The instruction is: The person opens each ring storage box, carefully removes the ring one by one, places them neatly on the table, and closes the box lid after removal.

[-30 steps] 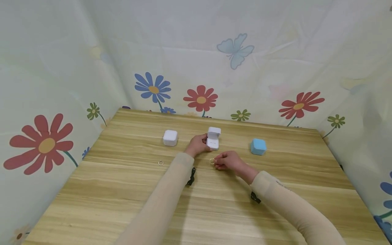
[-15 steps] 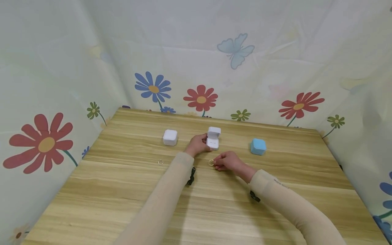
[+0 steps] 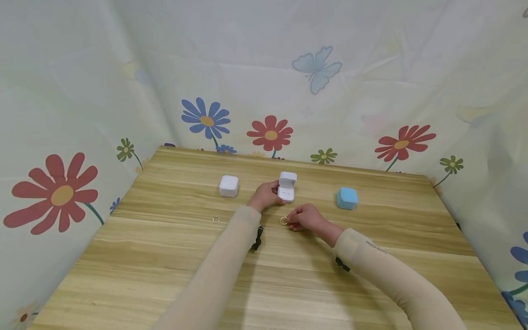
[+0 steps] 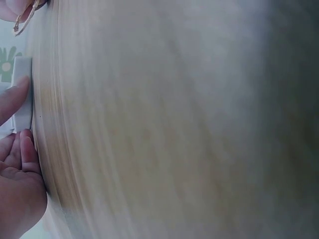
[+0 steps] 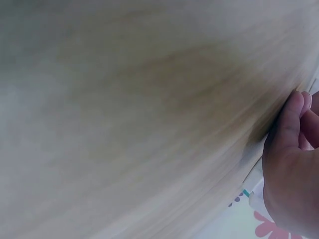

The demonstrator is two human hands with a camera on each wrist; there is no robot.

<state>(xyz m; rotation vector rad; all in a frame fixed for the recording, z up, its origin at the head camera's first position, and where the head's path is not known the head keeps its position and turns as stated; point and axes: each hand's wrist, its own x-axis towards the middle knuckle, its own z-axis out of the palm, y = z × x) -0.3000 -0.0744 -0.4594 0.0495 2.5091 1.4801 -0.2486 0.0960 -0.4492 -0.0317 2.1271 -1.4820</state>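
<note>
An opened white ring box [image 3: 288, 178] stands at the middle of the table with its lid raised and a white slotted cushion inside. My left hand [image 3: 265, 195] holds it at its left side; in the left wrist view the thumb lies on the box's wall [image 4: 25, 67] and the fingers sit by its lower end. Just in front of the box, my right hand [image 3: 308, 218] pinches a gold ring [image 3: 281, 221] between thumb and fingertips. The left wrist view shows this ring [image 4: 19, 28] at the top left. In the right wrist view the right fingertips [image 5: 297, 99] hide it.
A closed white ring box [image 3: 228, 186] stands to the left, and a closed light-blue one [image 3: 347, 198] to the right. Another ring [image 3: 216, 222] lies on the wooden table [image 3: 156, 256] left of my left forearm. A flower-printed cloth [image 3: 247, 68] hangs behind the table.
My right hand has shifted slightly left and toward me with the gold ring. The left hand and the opened box have stayed in place.
</note>
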